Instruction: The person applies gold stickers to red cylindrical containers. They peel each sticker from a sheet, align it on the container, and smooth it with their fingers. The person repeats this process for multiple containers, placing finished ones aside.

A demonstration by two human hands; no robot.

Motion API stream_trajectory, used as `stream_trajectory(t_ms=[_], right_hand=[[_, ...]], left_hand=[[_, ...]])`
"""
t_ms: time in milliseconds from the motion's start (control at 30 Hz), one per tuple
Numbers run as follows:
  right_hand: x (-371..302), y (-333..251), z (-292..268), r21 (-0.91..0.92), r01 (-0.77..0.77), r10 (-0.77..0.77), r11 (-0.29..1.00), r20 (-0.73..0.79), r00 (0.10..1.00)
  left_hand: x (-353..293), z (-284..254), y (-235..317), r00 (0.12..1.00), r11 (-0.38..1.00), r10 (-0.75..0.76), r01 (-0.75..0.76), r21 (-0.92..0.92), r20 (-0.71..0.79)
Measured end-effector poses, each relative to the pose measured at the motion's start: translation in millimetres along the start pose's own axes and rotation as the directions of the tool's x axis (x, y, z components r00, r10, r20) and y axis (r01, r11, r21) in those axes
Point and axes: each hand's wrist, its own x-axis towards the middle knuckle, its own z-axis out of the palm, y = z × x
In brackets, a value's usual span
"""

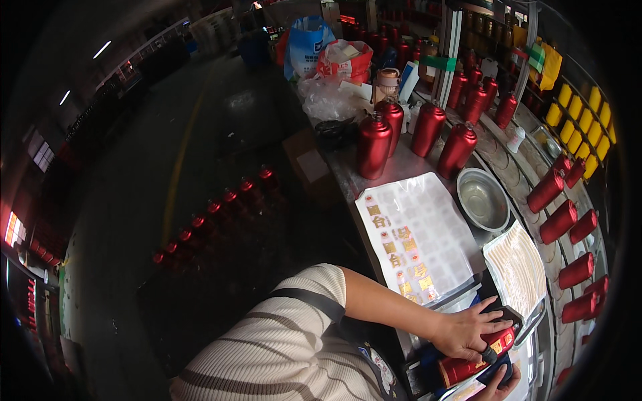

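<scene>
A red bottle (461,369) with gold characters lies on its side in a dark cradle (422,374) at the lower right. Across it reaches my left hand (465,332), open, its fingers stretched and spread toward the bottle's far end. A black cover on one of its digits presses near the gold characters. My right hand (501,386) is at the bottle's near side, partly cut off by the lower edge, so its grip cannot be made out. Beyond my left forearm lies a clear sheet (445,234) with gold and red decals along its left side.
A metal bowl (483,199) stands right of the sheet, behind a white ridged cloth (515,264). Several upright red bottles (428,128) stand farther back. More stand along the conveyor (528,174) at right. Bags (309,47) sit at the table's far end.
</scene>
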Motion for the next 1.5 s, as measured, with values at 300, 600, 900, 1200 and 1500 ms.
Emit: stream_trajectory(t_ms=[300, 600, 900, 1200, 1500], right_hand=[[7, 0, -3, 0.010, 0.058, -0.058, 0.998, 0.064, 0.996], [22, 34, -21, 0.109, -0.146, 0.138, 0.983, 0.083, 0.987], [24, 0, -5, -0.149, 0.226, -0.216, 0.963, 0.083, 0.973], [-16, -76, 34, -0.267, 0.771, -0.560, 0.579, 0.557, 0.613], [-34, -61, 17, -0.270, 0.643, -0.551, 0.717, 0.345, 0.760]], left_hand=[[1, 5, 1, 0.993, 0.998, 0.048, -0.043, 0.050, -0.112], [11, 15, 0, 0.993, 0.997, 0.064, -0.059, 0.056, -0.097], [-29, 1, 34, 0.979, 0.983, -0.181, 0.182, -0.001, -0.089], [-62, 5, 41, 0.881, 0.907, -0.417, 0.420, -0.038, -0.224], [-26, -4, 52, 0.697, 0.550, -0.712, 0.631, -0.547, 0.088]])
